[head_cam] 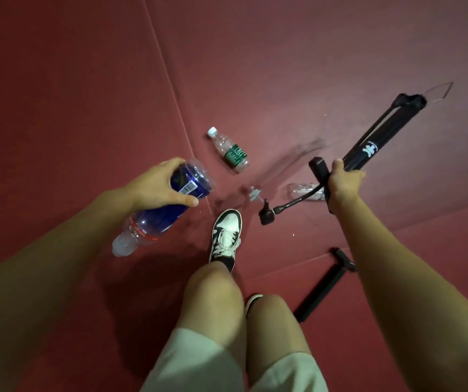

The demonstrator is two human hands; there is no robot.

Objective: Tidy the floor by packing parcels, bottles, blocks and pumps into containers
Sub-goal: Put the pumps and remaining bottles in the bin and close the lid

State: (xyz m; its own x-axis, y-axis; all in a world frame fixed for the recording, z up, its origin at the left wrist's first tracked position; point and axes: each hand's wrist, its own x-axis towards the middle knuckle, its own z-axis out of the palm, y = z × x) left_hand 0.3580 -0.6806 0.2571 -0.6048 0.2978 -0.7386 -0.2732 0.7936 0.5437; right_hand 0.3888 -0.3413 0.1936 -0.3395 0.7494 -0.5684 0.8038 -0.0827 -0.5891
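- Left hand (159, 183) grips the blue-labelled bottle (162, 210), carried above the red floor (57, 94).
- Right hand (343, 185) clutches the black bicycle pump (374, 140), hose dangling.
- Green-labelled bottle (230, 151) lies ahead on the floor.

Little here can actually be read. The blue-labelled bottle (167, 210) at nine o'clock carries a white patch with a black barcode (188, 189); its digits are too small to make out. The clear water bottle (221, 142) lying on the floor at twelve o'clock has a green label (235, 154) with a white oval logo and white lettering, too blurred to read. The black pump (382, 131) at two o'clock bears a white emblem (368, 150) on its barrel, with tiny white lettering beside it, also illegible.
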